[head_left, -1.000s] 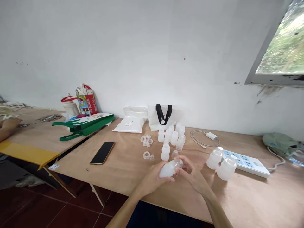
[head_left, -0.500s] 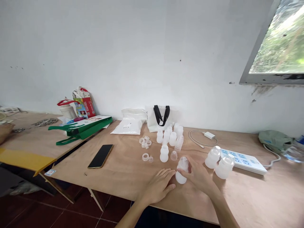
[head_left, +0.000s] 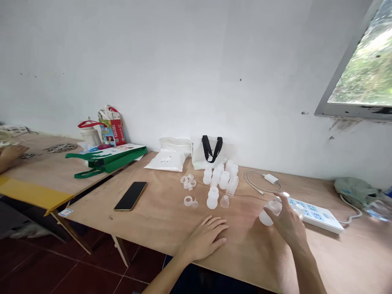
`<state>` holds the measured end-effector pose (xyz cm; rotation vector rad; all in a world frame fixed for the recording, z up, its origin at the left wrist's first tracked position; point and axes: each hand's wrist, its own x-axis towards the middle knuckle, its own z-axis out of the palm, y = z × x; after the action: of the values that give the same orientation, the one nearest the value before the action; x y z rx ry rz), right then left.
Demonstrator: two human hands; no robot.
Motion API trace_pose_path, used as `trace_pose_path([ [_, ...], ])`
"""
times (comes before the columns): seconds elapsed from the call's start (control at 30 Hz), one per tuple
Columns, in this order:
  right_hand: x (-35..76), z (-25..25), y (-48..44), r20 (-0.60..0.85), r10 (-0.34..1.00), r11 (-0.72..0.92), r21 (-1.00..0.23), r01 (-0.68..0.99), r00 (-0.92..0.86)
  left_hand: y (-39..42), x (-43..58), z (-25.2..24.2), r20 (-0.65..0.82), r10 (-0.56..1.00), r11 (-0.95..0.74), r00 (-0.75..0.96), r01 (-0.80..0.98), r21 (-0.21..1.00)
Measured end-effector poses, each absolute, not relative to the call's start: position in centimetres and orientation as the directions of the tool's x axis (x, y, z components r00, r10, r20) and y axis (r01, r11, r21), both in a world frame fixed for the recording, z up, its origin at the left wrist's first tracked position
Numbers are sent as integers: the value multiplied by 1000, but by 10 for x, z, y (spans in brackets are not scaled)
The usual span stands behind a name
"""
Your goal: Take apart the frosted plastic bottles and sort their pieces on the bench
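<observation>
My right hand [head_left: 288, 224] is wrapped round a translucent white bottle [head_left: 266, 217] at the right, in front of the power strip, and partly hides other bottles there. Flat on the tabletop with fingers spread, my left hand [head_left: 208, 239] holds nothing. Beyond it stands a single bottle [head_left: 212, 199], with a clear cap [head_left: 224, 201] to its right. To the left lie a white ring [head_left: 188, 200] and a clear nipple [head_left: 195, 203]. Further back are several loose rings [head_left: 188, 182] and a group of several white bottles [head_left: 216, 177].
A black phone [head_left: 130, 196] lies on the left of the wooden table [head_left: 159, 228]. Behind are a white packet [head_left: 167, 160], a white bag with black handles [head_left: 197, 157], a cable with adapter [head_left: 271, 178] and a power strip [head_left: 321, 217]. Another person's hand [head_left: 14, 152] shows far left.
My right hand has moved right with the bottle, from beside my left hand to the bottles by the power strip. Another person's hand has come into view at the far left.
</observation>
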<state>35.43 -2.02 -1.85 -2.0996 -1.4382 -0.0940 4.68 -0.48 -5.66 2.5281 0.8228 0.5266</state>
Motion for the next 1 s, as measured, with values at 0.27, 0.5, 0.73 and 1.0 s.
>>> trace_pose_path([
  [0.27,358,-14,-24,444,814,-220,-360,907,374,-5,47,-57,224,620,-737,752,459,497],
  [0.5,363,-12,-26,427,805,-268,-357,895,412,-5,47,-58,235,621,-741,748,461,488],
  [0.73,374,-16,-25,445,792,-256,-378,890,417,-4,47,-58,237,615,-749,752,462,475],
  [1.0,382,-16,-29,497,767,-249,-352,902,405,-4,46,-58,226,611,-750,758,464,471],
])
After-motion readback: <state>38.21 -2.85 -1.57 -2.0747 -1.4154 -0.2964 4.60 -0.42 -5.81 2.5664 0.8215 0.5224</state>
